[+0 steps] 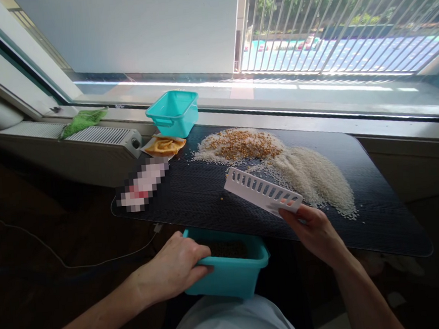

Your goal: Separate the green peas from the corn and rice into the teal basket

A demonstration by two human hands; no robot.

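My left hand (176,266) grips the rim of a turquoise plastic bin (224,278), held below the table's front edge. Dark, grainy contents (228,249) lie in its shaded inside; I cannot make out their kind. My right hand (311,228) pinches one end of a white slotted plastic strip (262,194), tilted above the table. Just beyond the strip spreads a pile of white rice (311,172). Orange-yellow kernels (241,145), perhaps corn or beans, are scattered over the rice pile's far left part. One loose kernel (221,199) rests on the dark tabletop.
The black table (383,212) stands against a window sill. A second turquoise bin (173,115) is at its back left, beside an orange-yellow packet (165,146) and a blurred-out item (143,184). Left are a radiator (103,138) with a green cloth (83,122) and a white cable (98,266).
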